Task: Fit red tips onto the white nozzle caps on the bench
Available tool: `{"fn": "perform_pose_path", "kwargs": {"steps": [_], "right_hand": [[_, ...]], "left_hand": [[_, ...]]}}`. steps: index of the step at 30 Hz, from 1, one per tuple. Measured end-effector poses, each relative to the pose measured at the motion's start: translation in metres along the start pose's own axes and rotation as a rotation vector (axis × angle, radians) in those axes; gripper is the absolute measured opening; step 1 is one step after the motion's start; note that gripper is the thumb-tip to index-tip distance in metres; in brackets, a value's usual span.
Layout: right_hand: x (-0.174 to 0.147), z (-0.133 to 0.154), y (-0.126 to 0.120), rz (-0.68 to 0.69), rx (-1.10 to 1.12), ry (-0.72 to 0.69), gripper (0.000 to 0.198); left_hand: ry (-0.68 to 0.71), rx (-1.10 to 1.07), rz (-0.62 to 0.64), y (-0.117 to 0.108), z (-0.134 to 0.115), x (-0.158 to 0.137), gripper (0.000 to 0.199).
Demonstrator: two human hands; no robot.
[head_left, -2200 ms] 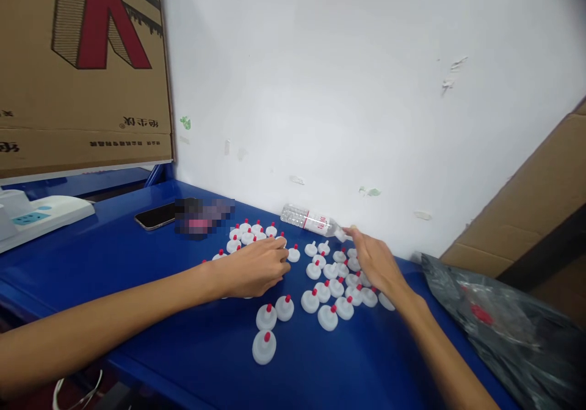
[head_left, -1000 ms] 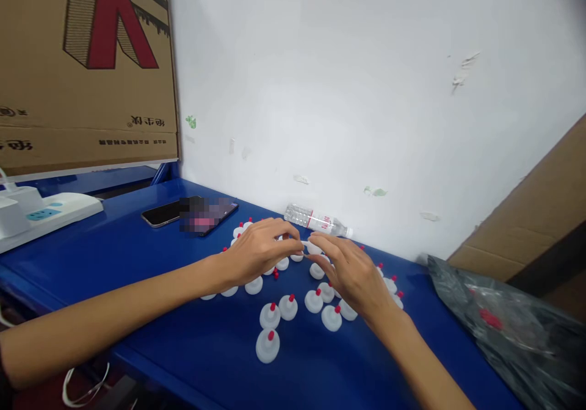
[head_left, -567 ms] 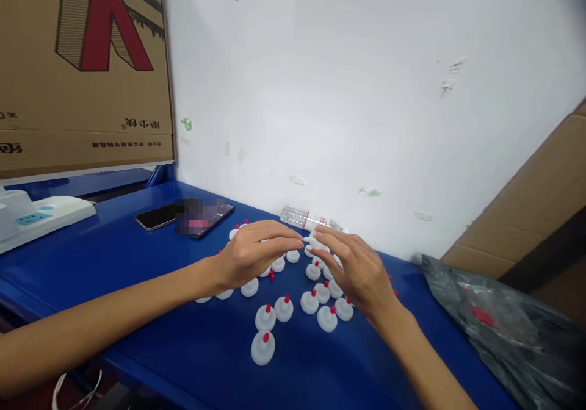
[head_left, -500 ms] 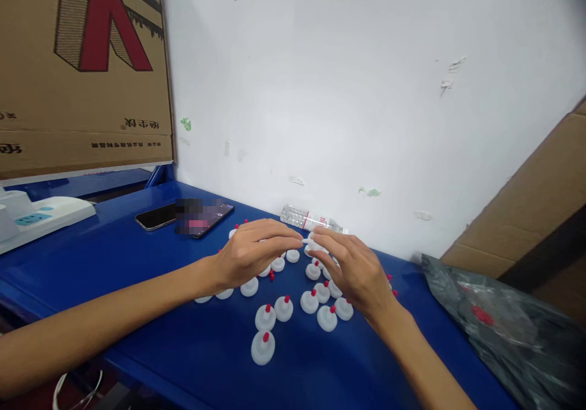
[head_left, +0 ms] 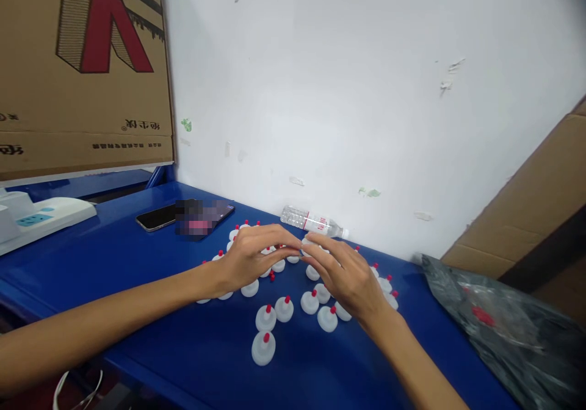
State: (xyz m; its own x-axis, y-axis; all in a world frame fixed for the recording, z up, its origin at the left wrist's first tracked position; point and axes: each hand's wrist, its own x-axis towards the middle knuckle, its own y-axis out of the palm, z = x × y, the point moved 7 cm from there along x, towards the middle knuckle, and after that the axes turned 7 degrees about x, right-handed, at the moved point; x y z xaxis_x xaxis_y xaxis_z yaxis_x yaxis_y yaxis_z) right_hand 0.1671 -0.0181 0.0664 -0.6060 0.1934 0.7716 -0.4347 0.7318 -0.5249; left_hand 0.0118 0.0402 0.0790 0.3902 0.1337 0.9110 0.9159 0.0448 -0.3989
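My right hand reaches over the middle of the blue table, its fingers closed around a white nozzle cap that they mostly cover. My left hand meets it from the left, thumb and fingertips pinched at the nozzle end. Whatever lies between those left fingertips is hidden. Around and below both hands stand several white nozzle caps with red tips. A few small loose red tips lie between the hands on the table.
A clear plastic bottle lies along the wall behind my hands. Two phones are at the back left, near a white power strip. At right is a dark plastic bag. A large cardboard box stands at upper left.
My right hand's fingers have moved slightly left and closed in against my left fingertips, covering the nozzle that showed between them. The caps on the table stay where they were.
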Motion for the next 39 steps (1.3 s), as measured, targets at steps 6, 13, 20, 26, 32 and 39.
{"fn": "perform_pose_path", "kwargs": {"steps": [6, 13, 20, 26, 32, 39], "right_hand": [[0.001, 0.002, -0.001, -0.048, 0.022, 0.021, 0.033], [0.006, 0.003, -0.006, -0.096, 0.125, 0.079, 0.018], [0.005, 0.004, -0.009, -0.115, 0.089, 0.022, 0.015], [0.014, 0.013, -0.012, -0.097, 0.135, -0.029, 0.013], [0.015, 0.023, -0.011, -0.116, 0.108, -0.074, 0.011], [0.015, 0.023, -0.007, -0.112, 0.039, -0.060, 0.011]], "left_hand": [[-0.336, -0.131, 0.087, 0.004, 0.019, 0.003, 0.013], [-0.627, -0.467, 0.141, 0.011, 0.031, 0.000, 0.023], [-0.680, -0.505, 0.267, 0.018, 0.036, -0.004, 0.037], [-0.693, -0.768, 0.494, 0.031, 0.027, -0.009, 0.037], [-0.768, -1.078, 0.459, 0.035, 0.017, -0.008, 0.025], [-0.862, -1.014, 0.435, 0.041, 0.024, -0.016, 0.030]]}}
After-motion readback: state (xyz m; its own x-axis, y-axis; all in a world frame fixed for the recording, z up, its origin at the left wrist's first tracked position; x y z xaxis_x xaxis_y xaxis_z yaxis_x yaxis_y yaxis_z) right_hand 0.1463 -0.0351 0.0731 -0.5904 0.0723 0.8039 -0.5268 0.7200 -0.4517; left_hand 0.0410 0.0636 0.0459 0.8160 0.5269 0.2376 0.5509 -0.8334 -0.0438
